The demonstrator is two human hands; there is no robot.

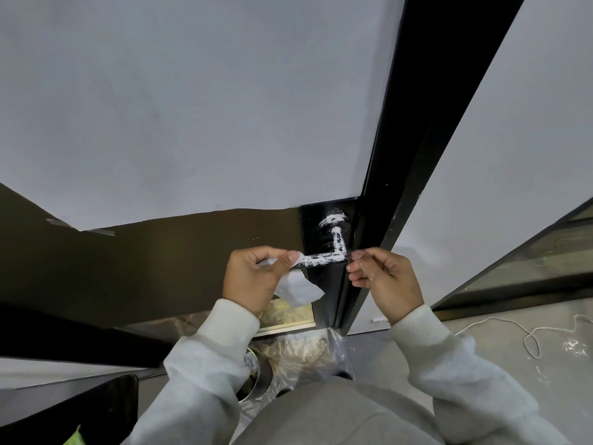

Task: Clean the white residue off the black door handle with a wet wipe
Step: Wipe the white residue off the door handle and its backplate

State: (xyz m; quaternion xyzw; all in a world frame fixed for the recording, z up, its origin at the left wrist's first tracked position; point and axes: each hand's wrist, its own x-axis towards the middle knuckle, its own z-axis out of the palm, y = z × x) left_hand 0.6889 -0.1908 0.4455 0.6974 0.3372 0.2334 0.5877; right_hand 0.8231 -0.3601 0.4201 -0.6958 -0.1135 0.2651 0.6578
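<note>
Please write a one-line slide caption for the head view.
Left hand grips a wet wipe on the residue-coated black door handle; right hand steadies the door edge.

White cord on grey floor

sleeves: light grey knit, ribbed cuffs | torso: same grey sweatshirt fabric | hands bare

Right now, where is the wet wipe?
In the head view, the wet wipe is gripped by the left hand at the free end of the door handle, left of the door edge.
</note>
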